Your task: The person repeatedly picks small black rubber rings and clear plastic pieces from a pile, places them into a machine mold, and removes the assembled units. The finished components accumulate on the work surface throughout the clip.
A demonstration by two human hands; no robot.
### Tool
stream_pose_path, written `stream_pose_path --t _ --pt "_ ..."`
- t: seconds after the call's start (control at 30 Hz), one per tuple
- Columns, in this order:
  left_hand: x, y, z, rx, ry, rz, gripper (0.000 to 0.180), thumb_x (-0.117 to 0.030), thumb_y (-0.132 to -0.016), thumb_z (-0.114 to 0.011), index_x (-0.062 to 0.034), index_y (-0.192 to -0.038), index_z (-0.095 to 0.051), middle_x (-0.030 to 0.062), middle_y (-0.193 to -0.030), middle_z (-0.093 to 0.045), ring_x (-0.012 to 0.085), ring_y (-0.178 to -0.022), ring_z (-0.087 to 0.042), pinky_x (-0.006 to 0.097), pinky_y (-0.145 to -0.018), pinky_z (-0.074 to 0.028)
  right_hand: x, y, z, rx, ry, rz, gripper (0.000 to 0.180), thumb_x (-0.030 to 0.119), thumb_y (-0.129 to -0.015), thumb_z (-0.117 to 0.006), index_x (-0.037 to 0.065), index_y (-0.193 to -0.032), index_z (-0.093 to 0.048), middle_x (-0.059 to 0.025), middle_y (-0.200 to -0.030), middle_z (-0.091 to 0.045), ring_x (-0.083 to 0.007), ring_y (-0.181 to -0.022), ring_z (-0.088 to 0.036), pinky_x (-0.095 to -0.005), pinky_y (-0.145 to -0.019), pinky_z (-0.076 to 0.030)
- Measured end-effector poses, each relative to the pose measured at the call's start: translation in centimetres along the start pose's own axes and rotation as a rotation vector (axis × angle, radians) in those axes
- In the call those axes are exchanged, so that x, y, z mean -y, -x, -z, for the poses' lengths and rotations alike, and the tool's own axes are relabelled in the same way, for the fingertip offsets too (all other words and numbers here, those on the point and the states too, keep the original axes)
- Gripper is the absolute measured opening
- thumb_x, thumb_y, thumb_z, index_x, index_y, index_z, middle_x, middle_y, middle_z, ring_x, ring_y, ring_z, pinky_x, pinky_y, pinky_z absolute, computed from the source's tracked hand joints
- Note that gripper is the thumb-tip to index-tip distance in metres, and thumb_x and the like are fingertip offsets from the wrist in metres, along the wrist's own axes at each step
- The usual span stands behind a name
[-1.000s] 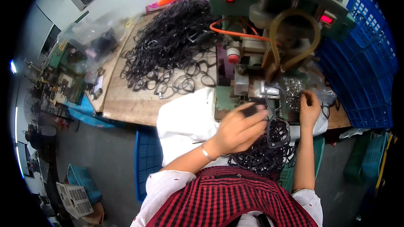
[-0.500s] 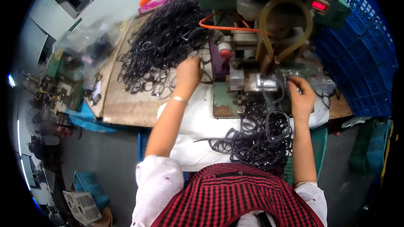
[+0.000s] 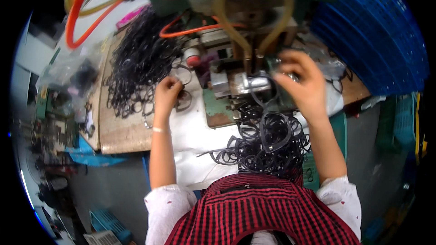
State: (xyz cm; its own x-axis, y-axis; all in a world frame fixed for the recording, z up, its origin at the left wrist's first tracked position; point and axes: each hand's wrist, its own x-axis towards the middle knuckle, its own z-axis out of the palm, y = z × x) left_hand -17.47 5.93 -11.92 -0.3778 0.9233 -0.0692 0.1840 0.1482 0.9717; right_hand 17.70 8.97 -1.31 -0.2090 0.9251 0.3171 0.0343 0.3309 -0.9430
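My left hand (image 3: 167, 94) pinches a dark eyeglass frame (image 3: 183, 101), its two rims showing beside the fingers, in front of a heaped pile of black eyeglass frames (image 3: 141, 54). At the green machine, another eyeglass frame (image 3: 275, 132) has one rim at the metal fixture (image 3: 220, 83) and the other hanging toward me. My right hand (image 3: 303, 84) is just right of that fixture, thumb and fingers curled together and blurred. What lies between its fingertips is too small to make out. Below the fixture, a second pile of black frames (image 3: 254, 154) reaches my lap.
Over the fixture stands the machine with a looped yellowish tube (image 3: 219, 7), an orange hose (image 3: 72, 34) and a red button (image 3: 193, 60). Blue crates (image 3: 363, 41) are stacked at the right. White cloth (image 3: 186, 154) covers the table's near edge; plastic bags lie at the far left.
My view has turned, shifting the machine leftward. My left hand has drawn an eyeglass frame away from the far pile. My right hand has lifted from the small metal bits toward the fixture.
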Motion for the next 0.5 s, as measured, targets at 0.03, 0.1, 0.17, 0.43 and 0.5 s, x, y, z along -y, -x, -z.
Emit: stream_pose_path --t 0.03,0.1,0.17,0.43,0.5 --pt "-0.9 1.3 -0.6 -0.021 0.077 -0.019 0.003 -0.003 -0.09 -0.056 -0.0014 -0.088 -0.054 0.0058 -0.074 -0.061 0.0141 -0.064 -0.066 0.022 -0.055 -0.049 -0.5 -1.0 -1.0 -0.006 -0.051 -0.01 0.038 0.0 -0.075 -0.07 -0.001 -0.112 -0.059 -0.0062 -0.093 -0.065 -0.0123 -0.089 -0.062 -0.0251 -0.08 -0.047" --pt "-1.2 3.5 -1.5 -0.097 0.245 -0.172 0.006 -0.005 -0.093 -0.057 -0.0014 -0.095 -0.054 0.0107 -0.086 -0.063 0.0168 -0.069 -0.065 0.025 -0.058 -0.051 -1.7 -1.8 -2.4 -0.016 -0.11 0.002 0.039 0.002 -0.074 -0.07 -0.002 -0.111 -0.056 -0.0061 -0.091 -0.066 -0.0118 -0.086 -0.062 -0.0256 -0.079 -0.047" --pt "-4.7 5.6 -3.1 -0.157 0.43 -0.391 0.006 -0.005 -0.094 -0.056 -0.0022 -0.099 -0.054 0.0126 -0.09 -0.063 0.0178 -0.076 -0.065 0.025 -0.061 -0.052 -2.1 -1.9 -2.7 -0.004 -0.121 0.026 0.041 0.002 -0.074 -0.07 -0.003 -0.111 -0.054 -0.0068 -0.088 -0.066 -0.0114 -0.084 -0.061 -0.0262 -0.078 -0.047" --pt "-16.4 6.3 -7.1 -0.162 0.271 -0.982 0.011 -0.004 -0.095 -0.054 0.002 -0.104 -0.051 0.017 -0.097 -0.065 0.023 -0.084 -0.068 0.034 -0.071 -0.061 -0.8 -0.9 -4.6 -0.042 -0.429 -0.112 0.047 -0.001 -0.076 -0.068 -0.006 -0.119 -0.049 -0.0055 -0.084 -0.066 -0.0106 -0.082 -0.06 -0.0233 -0.078 -0.045" --pt "-16.4 6.4 -7.1 -0.153 0.344 -0.948 0.011 -0.005 -0.095 -0.055 0.0018 -0.103 -0.051 0.0167 -0.096 -0.065 0.0225 -0.08 -0.068 0.032 -0.069 -0.061 -0.7 -0.8 -4.6 -0.054 -0.362 -0.114 0.046 -0.001 -0.077 -0.068 -0.006 -0.118 -0.049 -0.0058 -0.084 -0.065 -0.0103 -0.082 -0.06 -0.0229 -0.078 -0.045"
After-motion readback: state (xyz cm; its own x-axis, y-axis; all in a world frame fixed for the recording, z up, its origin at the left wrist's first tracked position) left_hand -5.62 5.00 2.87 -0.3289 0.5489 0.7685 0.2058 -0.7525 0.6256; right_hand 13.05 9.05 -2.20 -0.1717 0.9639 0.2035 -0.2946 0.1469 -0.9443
